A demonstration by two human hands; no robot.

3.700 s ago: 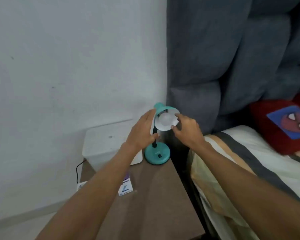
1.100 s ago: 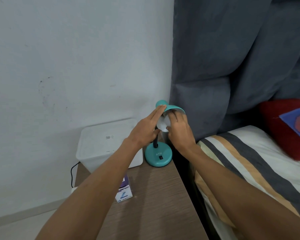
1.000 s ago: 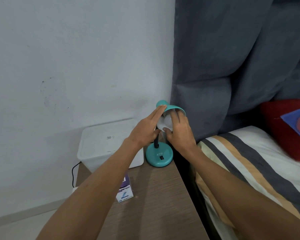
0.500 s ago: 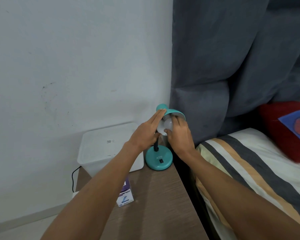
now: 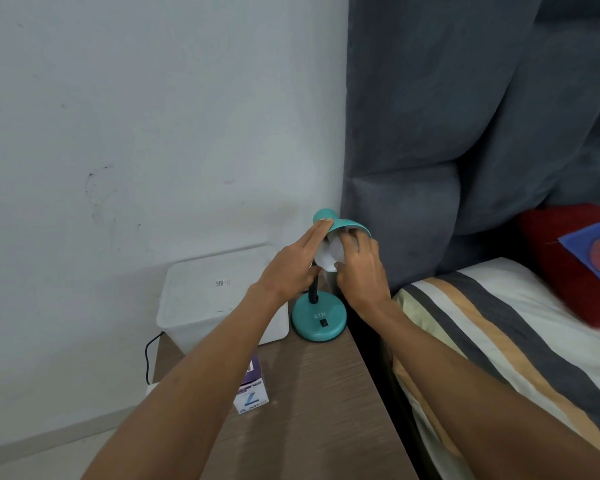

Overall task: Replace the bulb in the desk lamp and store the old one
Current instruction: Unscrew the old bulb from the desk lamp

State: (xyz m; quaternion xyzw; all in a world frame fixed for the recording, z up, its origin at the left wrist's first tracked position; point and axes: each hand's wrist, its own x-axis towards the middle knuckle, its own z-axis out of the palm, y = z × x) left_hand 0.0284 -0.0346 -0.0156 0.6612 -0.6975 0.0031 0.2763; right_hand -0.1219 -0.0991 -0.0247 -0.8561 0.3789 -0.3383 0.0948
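Observation:
A teal desk lamp stands at the back of the wooden bedside table. My left hand lies flat against the left side of the lamp's shade, fingers straight, steadying it. A white bulb sits inside the shade. My right hand has its fingers curled around the bulb, covering its right half. A small purple and white bulb box lies on the table beside my left forearm.
A white lidded plastic box stands left of the lamp against the wall, with a black cable behind it. A bed with striped bedding, a grey padded headboard and a red cushion lie to the right.
Since 3.7 s ago my right hand has closed in around the bulb and the shade tilts lower. Over the last second both hands stay at the lamp, the right fingers shifting slightly on the bulb.

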